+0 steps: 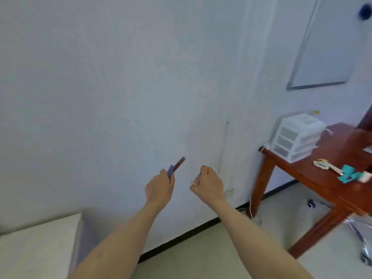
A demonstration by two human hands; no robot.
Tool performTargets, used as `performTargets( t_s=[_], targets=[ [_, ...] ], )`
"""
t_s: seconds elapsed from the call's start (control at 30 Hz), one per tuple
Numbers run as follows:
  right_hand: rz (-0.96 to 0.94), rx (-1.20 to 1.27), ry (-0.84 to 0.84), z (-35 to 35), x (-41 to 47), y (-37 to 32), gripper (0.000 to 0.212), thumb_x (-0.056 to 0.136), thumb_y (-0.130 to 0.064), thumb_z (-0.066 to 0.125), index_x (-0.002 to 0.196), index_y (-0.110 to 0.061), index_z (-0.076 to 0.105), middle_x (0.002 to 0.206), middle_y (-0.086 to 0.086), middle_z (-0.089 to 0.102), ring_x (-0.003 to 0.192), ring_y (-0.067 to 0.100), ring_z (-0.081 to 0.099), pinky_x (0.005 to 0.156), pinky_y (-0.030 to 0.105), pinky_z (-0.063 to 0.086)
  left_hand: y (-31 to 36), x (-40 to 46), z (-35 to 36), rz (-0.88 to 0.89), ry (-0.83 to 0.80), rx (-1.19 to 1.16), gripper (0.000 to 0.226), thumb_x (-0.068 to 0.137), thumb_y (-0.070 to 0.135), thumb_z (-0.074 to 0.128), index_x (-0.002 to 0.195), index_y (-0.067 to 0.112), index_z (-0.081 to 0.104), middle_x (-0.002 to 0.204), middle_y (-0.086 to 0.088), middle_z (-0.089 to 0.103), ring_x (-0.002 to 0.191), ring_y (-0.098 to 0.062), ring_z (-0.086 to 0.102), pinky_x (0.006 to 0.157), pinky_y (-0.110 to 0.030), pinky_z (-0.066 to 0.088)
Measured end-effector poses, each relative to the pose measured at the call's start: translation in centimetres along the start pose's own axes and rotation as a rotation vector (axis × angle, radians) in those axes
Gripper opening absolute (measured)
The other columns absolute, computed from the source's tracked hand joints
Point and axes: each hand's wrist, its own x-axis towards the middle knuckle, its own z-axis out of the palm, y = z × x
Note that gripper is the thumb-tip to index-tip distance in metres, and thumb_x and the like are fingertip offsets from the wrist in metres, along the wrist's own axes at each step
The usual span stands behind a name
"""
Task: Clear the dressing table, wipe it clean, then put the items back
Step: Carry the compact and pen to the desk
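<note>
Wall (120,87) blocks ahead; open floor (231,248) btwn cabinet (36,244), table (314,178).

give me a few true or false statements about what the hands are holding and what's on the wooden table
1. The left hand grips a slim dark red stick. True.
2. The right hand is open and holds nothing. False: its fingers curl round a small pale item.
3. A white drawer unit stands on the wooden table. True.
4. The teal item lies on the floor. False: it lies on the wooden table.
5. Both hands rest on the table. False: they are held up before the wall.
</note>
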Motion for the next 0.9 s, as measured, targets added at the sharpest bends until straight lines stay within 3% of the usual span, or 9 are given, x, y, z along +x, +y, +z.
performTargets(
  t_s=[0.17, 0.37, 0.53, 0.67, 0.77, 0.9],
  targets=[
    [0.208, -0.098, 0.112, -7.4, 0.7, 12.9, 0.046, 0.076, -0.035, 0.062, 0.111, -0.01, 0.045, 0.106, 0.006, 0.052, 0.094, 0.023, 0.053, 0.073, 0.031, 0.045, 13.8, 2.7, 5.4, 0.196, -0.043, -0.093, 0.038, 0.098, 0.041, 0.029, 0.09, 0.009, 0.048, 0.072, -0.003, 0.055, 0.057, -0.02, 0.049, 0.049, -0.028, 0.037],
    [0.397, -0.205, 0.159, -12.7, -0.8, 25.2, 0.047, 0.076, -0.036, 0.064, 0.11, -0.011, 0.045, 0.108, 0.006, 0.053, 0.099, 0.021, 0.052, 0.076, 0.03, 0.044, 27.3, 2.6, 10.9, 0.371, -0.154, -0.175, 0.038, 0.099, 0.039, 0.03, 0.104, 0.008, 0.053, 0.073, -0.002, 0.052, 0.061, -0.019, 0.049, 0.052, -0.028, 0.037],
    [0.559, -0.227, 0.168, -13.6, -2.2, 33.4, 0.046, 0.077, -0.04, 0.065, 0.111, -0.016, 0.044, 0.108, 0.002, 0.053, 0.101, 0.017, 0.052, 0.08, 0.027, 0.048, 34.6, 3.3, 16.3, 0.509, -0.263, -0.228, 0.037, 0.099, 0.036, 0.029, 0.121, 0.015, 0.051, 0.074, 0.005, 0.048, 0.056, -0.008, 0.042, 0.042, -0.017, 0.023],
    [0.665, -0.26, 0.136, -13.5, -1.4, 39.3, 0.05, 0.078, -0.044, 0.064, 0.115, -0.019, 0.042, 0.111, 0.0, 0.053, 0.103, 0.015, 0.052, 0.08, 0.025, 0.046, 39.4, 5.8, 22.0, 0.561, -0.32, -0.226, 0.036, 0.097, 0.04, 0.03, 0.102, 0.013, 0.053, 0.08, -0.003, 0.059, 0.061, -0.014, 0.051, 0.054, -0.026, 0.044],
    [0.738, -0.281, 0.126, -13.5, 0.5, 43.8, 0.049, 0.081, -0.044, 0.06, 0.118, -0.018, 0.041, 0.114, 0.0, 0.053, 0.106, 0.016, 0.052, 0.082, 0.026, 0.045, 43.2, 8.3, 25.5, 0.621, -0.342, -0.205, 0.032, 0.097, 0.041, 0.033, 0.087, 0.013, 0.047, 0.074, -0.002, 0.058, 0.061, -0.017, 0.056, 0.059, -0.031, 0.051],
    [0.866, -0.266, 0.076, -13.0, 3.7, 49.8, 0.058, 0.081, -0.049, 0.06, 0.125, -0.019, 0.038, 0.121, -0.001, 0.051, 0.111, 0.015, 0.049, 0.087, 0.027, 0.045, 48.1, 12.9, 30.0, 0.746, -0.362, -0.092, 0.035, 0.098, 0.042, 0.032, 0.096, 0.012, 0.051, 0.079, -0.001, 0.061, 0.071, -0.018, 0.063, 0.059, -0.027, 0.048]
  ],
)
